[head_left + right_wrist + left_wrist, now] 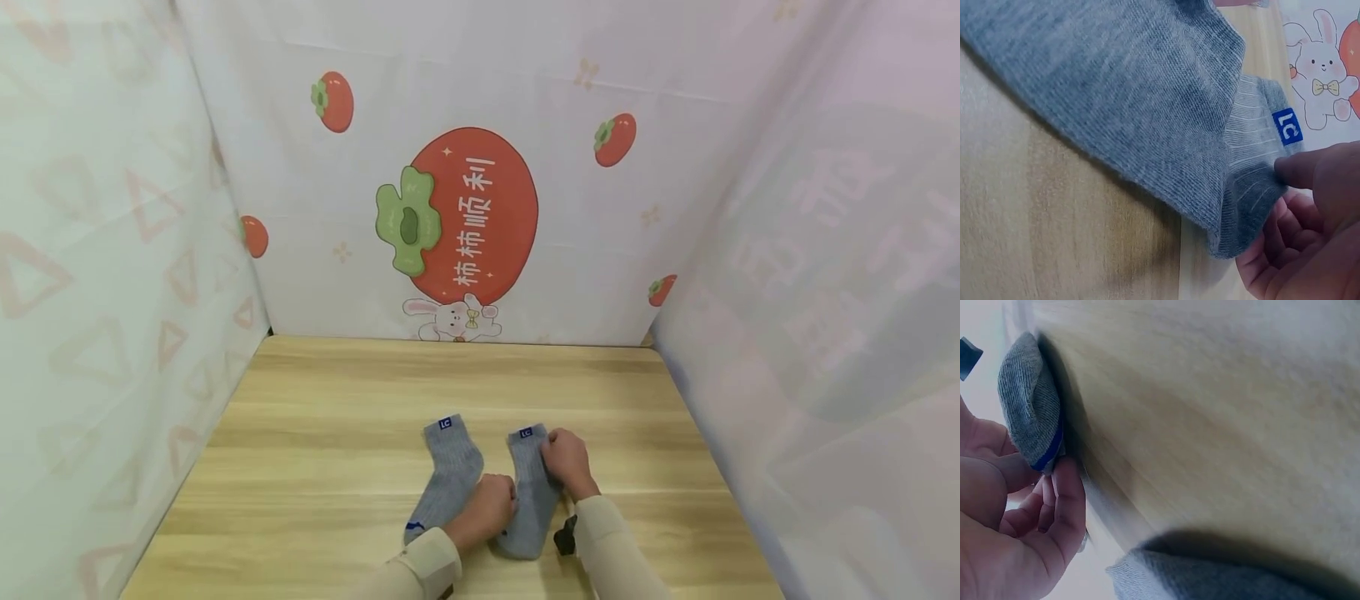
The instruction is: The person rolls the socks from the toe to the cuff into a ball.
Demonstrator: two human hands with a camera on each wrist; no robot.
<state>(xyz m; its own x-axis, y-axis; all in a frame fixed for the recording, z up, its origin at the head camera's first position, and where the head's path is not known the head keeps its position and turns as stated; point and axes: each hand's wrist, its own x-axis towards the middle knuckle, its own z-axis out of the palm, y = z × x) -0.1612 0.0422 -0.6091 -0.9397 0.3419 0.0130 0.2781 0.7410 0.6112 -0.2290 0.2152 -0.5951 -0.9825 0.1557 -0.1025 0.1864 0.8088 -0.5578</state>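
Two grey ankle socks lie side by side on the wooden table, each with a blue LC tag at its cuff. My right hand (567, 460) pinches the cuff edge of the right sock (534, 508), just beside its tag (1288, 126). On that sock's other edge, lower down, my left hand (489, 507) pinches the fabric near a blue stripe (1052, 449), between thumb and fingers. The left sock (450, 471) lies flat, its toe end partly behind my left forearm; its blue toe mark (415, 526) shows.
The wooden table (337, 400) spreads around the socks. White cloth walls stand at the left (112, 250), back (300, 183) and right (825, 292), the back one printed with persimmons and a rabbit. A small black object (566, 535) sits by my right sleeve.
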